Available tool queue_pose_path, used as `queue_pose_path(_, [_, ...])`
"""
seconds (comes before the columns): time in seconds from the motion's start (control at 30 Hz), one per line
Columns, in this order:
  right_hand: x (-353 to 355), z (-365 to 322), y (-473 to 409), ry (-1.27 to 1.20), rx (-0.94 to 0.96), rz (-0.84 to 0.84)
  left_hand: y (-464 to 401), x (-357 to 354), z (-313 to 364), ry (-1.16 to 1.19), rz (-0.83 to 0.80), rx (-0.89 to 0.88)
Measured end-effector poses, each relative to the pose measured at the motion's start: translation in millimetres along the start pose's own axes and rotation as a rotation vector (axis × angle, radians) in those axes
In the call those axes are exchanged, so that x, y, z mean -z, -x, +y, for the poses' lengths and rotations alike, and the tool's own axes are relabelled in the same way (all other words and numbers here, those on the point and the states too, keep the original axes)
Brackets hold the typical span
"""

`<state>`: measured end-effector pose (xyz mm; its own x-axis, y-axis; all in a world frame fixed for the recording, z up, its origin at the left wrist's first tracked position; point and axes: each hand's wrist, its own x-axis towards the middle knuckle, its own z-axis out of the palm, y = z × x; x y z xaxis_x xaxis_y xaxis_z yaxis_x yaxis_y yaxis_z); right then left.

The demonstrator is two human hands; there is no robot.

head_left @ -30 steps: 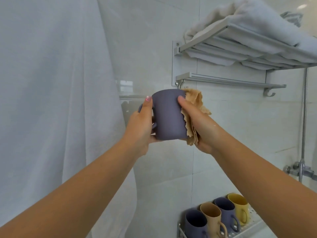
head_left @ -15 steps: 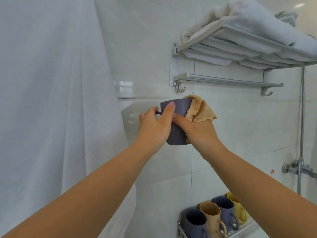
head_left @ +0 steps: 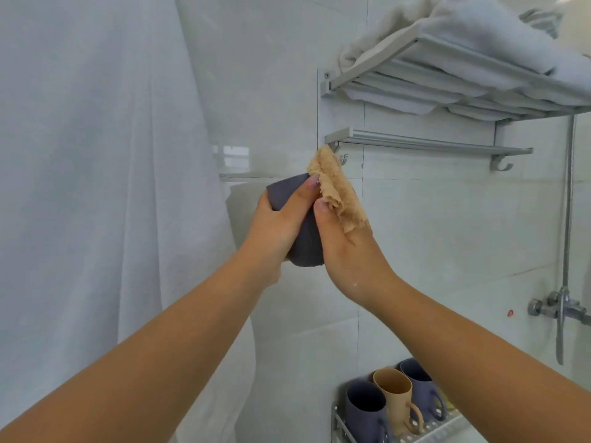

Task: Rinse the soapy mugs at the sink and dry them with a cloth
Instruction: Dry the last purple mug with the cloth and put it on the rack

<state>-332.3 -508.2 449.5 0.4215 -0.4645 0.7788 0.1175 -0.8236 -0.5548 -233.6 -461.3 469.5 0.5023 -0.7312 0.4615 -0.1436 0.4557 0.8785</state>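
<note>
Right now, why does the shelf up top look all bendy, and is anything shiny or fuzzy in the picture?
In the head view the wide lens bends the towel rack near the edge; a bright window reflection glares on the wall tile; the light is soft and even, with faint shadows; the purple mug and tan cloth look slightly soft.
</note>
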Motion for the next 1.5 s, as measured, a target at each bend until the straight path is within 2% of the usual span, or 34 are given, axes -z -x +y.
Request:
queue_pose_path(0.07, [8.4,-3.3,-8.8,-0.125,-0.088,-0.015,2.7,2.2,0.8,0.038,-0.038,-0.007])
queue_pose_path(0.17, [21.0,-4.6,-21.5,-0.299,-0.396,-0.005,4.8,2.2,1.4,0.048,-0.077,-0.042])
queue_pose_path(0.23, [22.4,-5.2,-18.4,-0.341,-0.494,0.001,2.9,1.4,2.8,0.027,-0.074,-0.053])
queue_pose_path(0.3, [15.8,-7.2,-9.1,-0.295,-0.456,0.017,-0.7,1.7,2.3,0.041,-0.029,-0.056])
queue_pose_path(0.37, [4.9,-8.0,-2.3,-0.179,-0.306,-0.014,-4.6,3.8,2.5,0.066,0.022,-0.029])
queue_pose_path(0.43, [-2.6,-6.6,0.8,-0.119,-0.13,-0.04,-5.0,6.2,2.8,0.093,-0.008,0.01])
queue_pose_path(0.5, [-1.6,-10.5,-2.8,-0.103,-0.081,-0.055,-2.3,7.7,5.0,0.102,-0.078,0.03])
queue_pose_path(0.63, [17.7,-20.4,-18.3,-0.213,-0.245,-0.06,5.5,8.7,5.0,0.157,-0.147,0.084])
queue_pose_path(0.83, [25.0,-7.0,-22.9,-0.483,-0.494,-0.027,8.3,5.5,5.4,0.233,-0.212,0.074])
queue_pose_path(1.03, [19.5,0.2,-9.4,-0.439,-0.552,0.064,9.7,-2.5,-3.8,0.142,-0.166,0.109])
queue_pose_path(1.2, [19.3,1.4,-12.9,-0.349,-0.491,0.267,1.8,-9.6,-2.3,-0.224,-0.01,-0.008])
queue_pose_path(1.3, [20.0,-1.0,-9.7,-0.206,-0.4,0.279,6.0,-15.3,3.2,-0.148,-0.053,0.093])
queue_pose_path(1.37, [17.4,-4.3,-4.9,-0.153,-0.355,0.239,7.4,-17.0,2.1,-0.086,-0.036,0.086])
queue_pose_path(1.5, [3.2,-7.4,9.5,-0.212,-0.285,0.164,6.8,-14.1,0.4,-0.039,0.068,0.048])
